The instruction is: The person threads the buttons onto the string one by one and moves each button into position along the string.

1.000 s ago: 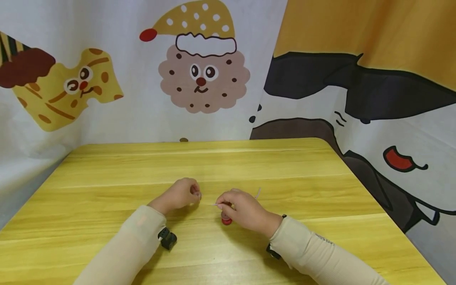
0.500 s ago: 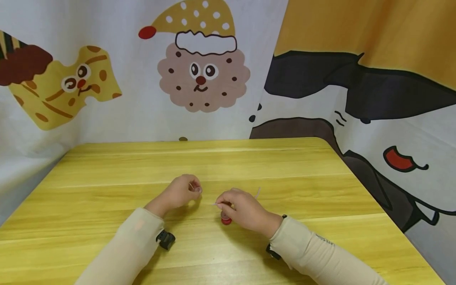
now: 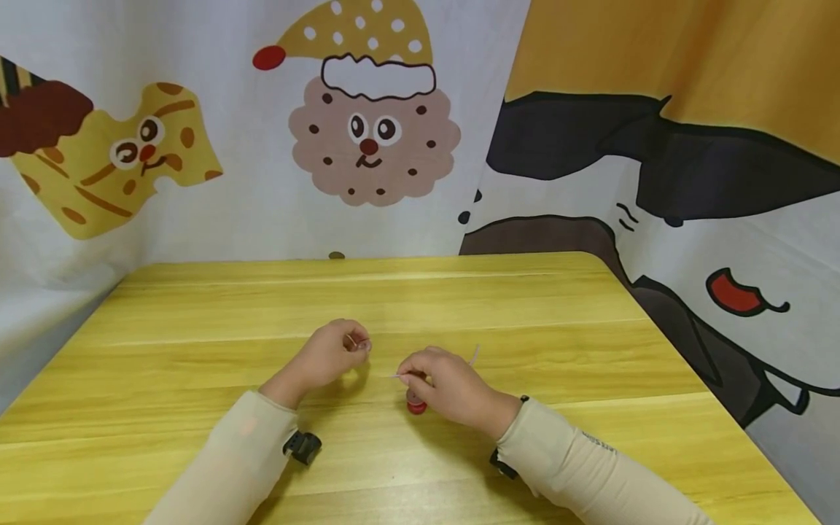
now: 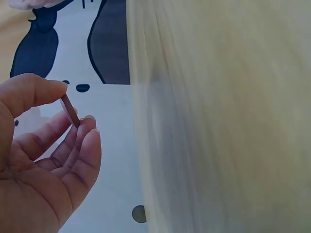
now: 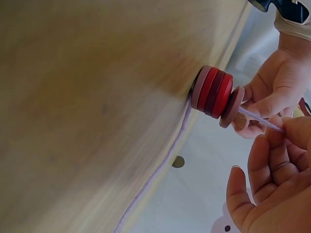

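Note:
In the left wrist view a thin brownish-pink button [image 4: 70,110], seen edge-on, is pinched between the thumb and fingers of my left hand [image 4: 43,150]. My right hand [image 3: 449,386] pinches a pale purple cord [image 5: 260,119] near its end, a short tip sticking out toward the left hand. Strung on this cord is a stack of buttons [image 5: 214,92] in pink, red and dark red, just below the right hand's fingers. Past the stack, the cord's tail trails along the table. The two hands stand a small gap apart above the table.
The yellow wood-grain table [image 3: 230,306] stretches around both hands. Behind it hangs a white curtain [image 3: 249,219] with cartoon prints. Each wrist wears a small black camera [image 3: 303,446] at the beige sleeve cuff.
My left hand has moved slightly up and away in the head view, with the button turning a little in its fingers. The right hand, cord and strung buttons have stayed in place.

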{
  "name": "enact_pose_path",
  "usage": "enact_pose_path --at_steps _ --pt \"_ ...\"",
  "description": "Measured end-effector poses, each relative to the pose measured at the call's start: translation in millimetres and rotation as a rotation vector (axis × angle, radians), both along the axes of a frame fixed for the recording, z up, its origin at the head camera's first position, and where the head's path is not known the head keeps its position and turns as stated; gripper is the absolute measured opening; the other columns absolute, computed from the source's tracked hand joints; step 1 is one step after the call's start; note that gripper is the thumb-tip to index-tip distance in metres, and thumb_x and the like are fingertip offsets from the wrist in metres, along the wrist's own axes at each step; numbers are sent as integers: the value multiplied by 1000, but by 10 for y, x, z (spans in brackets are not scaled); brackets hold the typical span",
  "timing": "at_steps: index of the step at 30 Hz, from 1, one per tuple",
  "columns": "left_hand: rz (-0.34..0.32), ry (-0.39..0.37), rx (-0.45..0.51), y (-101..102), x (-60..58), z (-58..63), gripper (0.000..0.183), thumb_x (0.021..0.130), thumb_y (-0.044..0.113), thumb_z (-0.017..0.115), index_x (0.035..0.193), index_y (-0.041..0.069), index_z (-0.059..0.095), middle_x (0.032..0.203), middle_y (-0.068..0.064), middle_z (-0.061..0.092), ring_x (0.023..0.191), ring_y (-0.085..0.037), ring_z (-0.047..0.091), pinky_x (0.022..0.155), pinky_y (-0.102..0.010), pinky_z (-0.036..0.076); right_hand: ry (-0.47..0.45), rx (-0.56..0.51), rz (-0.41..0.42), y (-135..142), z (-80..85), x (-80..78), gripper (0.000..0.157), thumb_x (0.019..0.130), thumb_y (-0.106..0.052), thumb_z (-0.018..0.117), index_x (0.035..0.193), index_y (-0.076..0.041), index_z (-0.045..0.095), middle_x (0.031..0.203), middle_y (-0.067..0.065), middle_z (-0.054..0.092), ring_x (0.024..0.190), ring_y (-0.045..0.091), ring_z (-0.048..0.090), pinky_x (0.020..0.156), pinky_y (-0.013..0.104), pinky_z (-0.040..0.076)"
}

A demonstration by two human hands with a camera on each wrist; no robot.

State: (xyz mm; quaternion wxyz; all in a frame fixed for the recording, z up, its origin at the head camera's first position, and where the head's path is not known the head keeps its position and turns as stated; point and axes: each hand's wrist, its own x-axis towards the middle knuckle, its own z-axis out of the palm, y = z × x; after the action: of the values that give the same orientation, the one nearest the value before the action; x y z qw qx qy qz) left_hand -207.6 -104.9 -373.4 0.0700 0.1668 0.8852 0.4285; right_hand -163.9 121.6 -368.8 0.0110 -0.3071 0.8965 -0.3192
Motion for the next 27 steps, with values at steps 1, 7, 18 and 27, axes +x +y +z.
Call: enact_pose_path --at_steps 1,7,18,27 --pt "-1 0 7 3 7 1 15 90 6 64 104 1 63 99 -8 59 86 -21 56 68 -31 49 0 -1 2 -2 0 -1 14 97 -18 59 100 -10 70 87 -2 66 83 8 54 76 28 49" --pt "-21 27 36 14 59 28 12 91 8 64 102 3 63 99 -7 59 88 -21 56 70 -32 48 -7 -15 11 -16 4 -1 12 97 -15 59 99 -9 69 86 -1 66 83 8 54 76 28 49" --pt "-53 63 121 45 202 128 15 90 5 64 104 1 62 96 -4 61 90 -19 58 82 -37 50 -3 -29 24 -14 13 17 16 98 -18 57 101 -8 69 84 -3 66 83 8 55 77 31 50" --pt "-73 57 162 80 287 172 16 91 5 64 106 4 61 96 -2 61 94 -18 59 84 -39 50 -16 -53 -7 -6 14 18 15 98 -16 58 100 -7 70 89 -5 64 86 10 56 80 39 51"
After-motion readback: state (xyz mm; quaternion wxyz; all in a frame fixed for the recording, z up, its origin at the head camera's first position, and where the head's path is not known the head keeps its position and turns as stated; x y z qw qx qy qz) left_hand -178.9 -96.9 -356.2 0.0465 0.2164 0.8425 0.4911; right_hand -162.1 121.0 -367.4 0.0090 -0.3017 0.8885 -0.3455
